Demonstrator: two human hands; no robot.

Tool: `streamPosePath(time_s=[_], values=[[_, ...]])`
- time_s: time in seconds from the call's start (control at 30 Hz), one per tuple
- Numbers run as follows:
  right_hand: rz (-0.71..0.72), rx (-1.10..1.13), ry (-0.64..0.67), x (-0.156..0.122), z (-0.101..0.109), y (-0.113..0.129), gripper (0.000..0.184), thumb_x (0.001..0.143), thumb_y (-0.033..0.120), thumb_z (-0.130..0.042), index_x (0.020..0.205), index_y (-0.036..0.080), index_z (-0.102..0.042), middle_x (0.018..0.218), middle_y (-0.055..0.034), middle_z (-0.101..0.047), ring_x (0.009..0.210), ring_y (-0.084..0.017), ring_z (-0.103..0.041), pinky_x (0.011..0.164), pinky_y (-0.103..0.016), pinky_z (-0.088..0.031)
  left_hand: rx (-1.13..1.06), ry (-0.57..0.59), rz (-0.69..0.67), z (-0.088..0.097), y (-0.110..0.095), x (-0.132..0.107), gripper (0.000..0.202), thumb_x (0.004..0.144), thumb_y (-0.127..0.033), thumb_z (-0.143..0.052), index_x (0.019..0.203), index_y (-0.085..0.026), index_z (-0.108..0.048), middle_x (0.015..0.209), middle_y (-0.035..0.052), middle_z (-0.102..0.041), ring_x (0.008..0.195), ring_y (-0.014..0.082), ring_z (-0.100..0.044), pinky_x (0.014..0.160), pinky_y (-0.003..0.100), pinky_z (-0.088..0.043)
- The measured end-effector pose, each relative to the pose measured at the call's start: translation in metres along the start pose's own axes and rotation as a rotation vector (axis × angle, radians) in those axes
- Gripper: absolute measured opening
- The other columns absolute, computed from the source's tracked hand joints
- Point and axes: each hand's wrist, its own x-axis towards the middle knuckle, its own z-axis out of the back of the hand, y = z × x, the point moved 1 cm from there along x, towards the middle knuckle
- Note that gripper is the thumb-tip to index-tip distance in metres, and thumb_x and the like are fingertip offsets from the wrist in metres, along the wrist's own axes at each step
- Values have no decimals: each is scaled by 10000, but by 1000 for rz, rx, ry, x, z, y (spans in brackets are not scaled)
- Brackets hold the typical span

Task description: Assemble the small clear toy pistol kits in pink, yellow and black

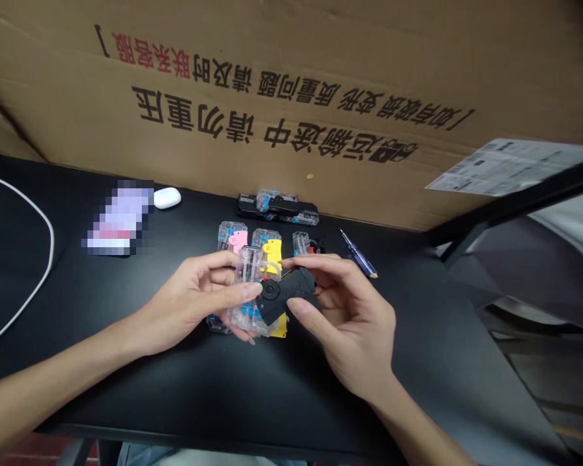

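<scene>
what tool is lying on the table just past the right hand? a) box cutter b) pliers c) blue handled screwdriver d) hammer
c, a blue-handled screwdriver lies on the black table, just beyond the right hand.

A cardboard carton [291, 110] stands behind the black desk [233, 395].
</scene>
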Motion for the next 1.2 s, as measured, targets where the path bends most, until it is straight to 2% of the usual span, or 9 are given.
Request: streamPosePath(time_s=[0.23, 0.37, 0.47, 0.53, 0.6, 0.7, 0.87, 1.0, 1.2], values=[[183, -177, 27, -4, -1, -5, 370, 950, 182, -940, 1268, 272, -774, 1149, -87, -818, 1087, -280, -795, 920, -453, -714, -7, -142, -59, 3, -3, 4, 349, 978, -396, -943, 1192, -158, -804, 1097, 107, -899, 786, 197, -878, 814, 332, -783], [137, -137, -4, -3, 0, -4, 340, 937, 222, -968, 1231, 277, -806, 1130, -88, -836, 1077, -295, -810, 918, -470, -729, 58, -141, -53, 3, -2, 2, 384, 1028, -502, -862, 1202, -173, -769, 1018, 93, -882, 768, 219, -866, 784, 358, -775], [37, -45, -46, 0, 2, -1, 274, 939, 265, -974, 1173, 272, -830, 1061, -63, -830, 990, -254, -826, 851, -393, -742, 280, -319, -225, 6, 0, -4, 323, 1110, -401, -710, 1387, -239, -743, 1230, 90, -867, 1035, 253, -864, 911, 367, -744], [-33, 27, -62, 2, 2, 0, 220, 956, 313, -964, 1134, 266, -843, 1016, -48, -827, 897, -220, -828, 778, -343, -741, 524, -378, -407, 6, 0, -10, 494, 1074, -210, -663, 1560, -296, -692, 1510, 77, -782, 1344, 277, -774, 1137, 391, -662], [-106, 123, -88, 4, 2, 0, 220, 964, 389, -961, 1090, 252, -845, 964, -39, -831, 761, -187, -811, 656, -296, -720, 756, -305, -543, 5, 0, -13, 638, 998, -97, -678, 1597, -315, -700, 1620, 62, -725, 1491, 305, -687, 1277, 415, -558], [-296, 278, -114, 7, 1, -1, 337, 945, 501, -967, 925, 217, -786, 745, -4, -779, 501, -128, -698, 446, -218, -603, 929, -155, -623, 3, 0, -13, 507, 974, -94, -749, 1442, -277, -817, 1429, 66, -835, 1304, 280, -791, 1171, 370, -607], [-559, 412, -90, 10, 4, -1, 566, 933, 631, -936, 741, 213, -607, 531, 40, -640, 355, -92, -588, 322, -141, -432, 639, -96, -399, 1, 0, -6, 253, 961, -278, -925, 1200, -204, -889, 1117, 51, -915, 920, 161, -842, 889, 241, -669], [-507, 389, 10, 8, 4, 3, 417, 984, 594, -903, 965, 217, -725, 601, 25, -730, 380, -111, -648, 350, -139, -464, 314, -147, -232, 1, -4, -3, 173, 956, -300, -945, 1107, -222, -911, 1017, 30, -917, 861, 134, -846, 810, 184, -673], [-493, 274, 115, 3, 1, 7, 343, 1047, 523, -851, 1187, 216, -790, 673, 5, -771, 442, -114, -674, 394, -154, -493, 127, -38, -75, -1, -6, -1, 319, 876, -280, -1027, 1179, -232, -939, 1068, 61, -930, 884, 155, -869, 874, 211, -703]])
